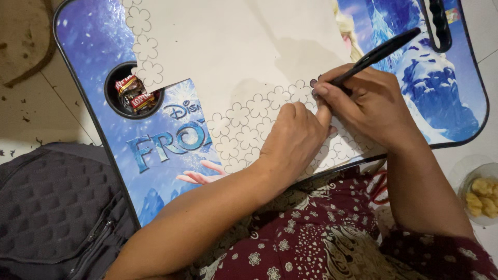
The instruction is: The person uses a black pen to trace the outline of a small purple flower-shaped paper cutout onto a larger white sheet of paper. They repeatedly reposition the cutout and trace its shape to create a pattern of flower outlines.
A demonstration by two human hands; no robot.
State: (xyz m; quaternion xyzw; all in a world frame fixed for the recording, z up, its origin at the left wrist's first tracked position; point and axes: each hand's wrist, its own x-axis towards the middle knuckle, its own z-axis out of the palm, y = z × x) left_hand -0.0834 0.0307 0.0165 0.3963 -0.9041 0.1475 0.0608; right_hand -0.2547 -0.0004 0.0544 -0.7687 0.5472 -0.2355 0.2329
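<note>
- Both hands crowd the near right part of the tabletop point(467, 98): the left hand point(293, 140) lies flat on the white sheet point(233, 46), touching the right hand point(371, 106), which grips a black pen point(381, 52) slanting up to the right.
- The far stretch of the sheet lies bare, open to a reach from above.
- A round cup recess point(111, 78) at the left holds wrapped sweets point(134, 93), beside the sheet's scalloped edge.
- A dark padded bag point(52, 202) blocks the near left; a bowl of snacks point(480, 194) sits on the floor at right.

Blue picture-printed bench point(155, 171), cream flower-outlined sheet point(228, 57) laid across it, wrapped sweets point(134, 93) in cup recess at 9 o'clock
</note>
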